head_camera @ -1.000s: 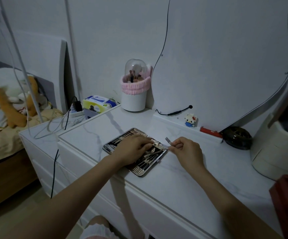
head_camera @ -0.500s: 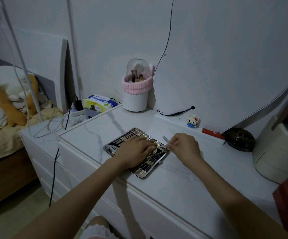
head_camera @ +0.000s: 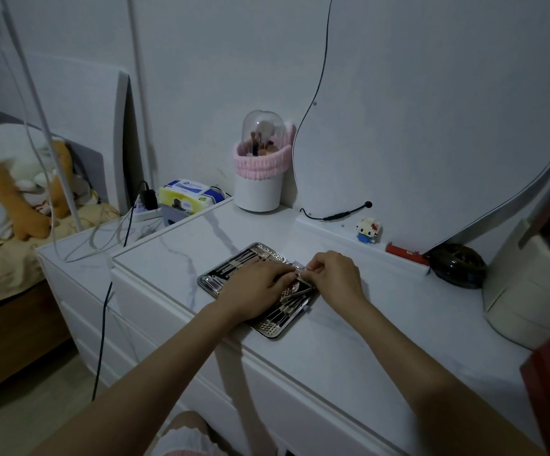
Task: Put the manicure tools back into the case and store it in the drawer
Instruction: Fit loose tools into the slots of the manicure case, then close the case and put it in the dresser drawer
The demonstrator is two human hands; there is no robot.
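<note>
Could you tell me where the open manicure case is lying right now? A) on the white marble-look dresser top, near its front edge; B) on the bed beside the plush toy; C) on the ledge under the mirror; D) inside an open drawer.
A: the open silver metal manicure case lies flat on the white marble-look dresser top, near the front edge, with both hands over it.

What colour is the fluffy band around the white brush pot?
Pink. The fluffy band wraps the top of the white brush pot, seen in the head view.
</note>
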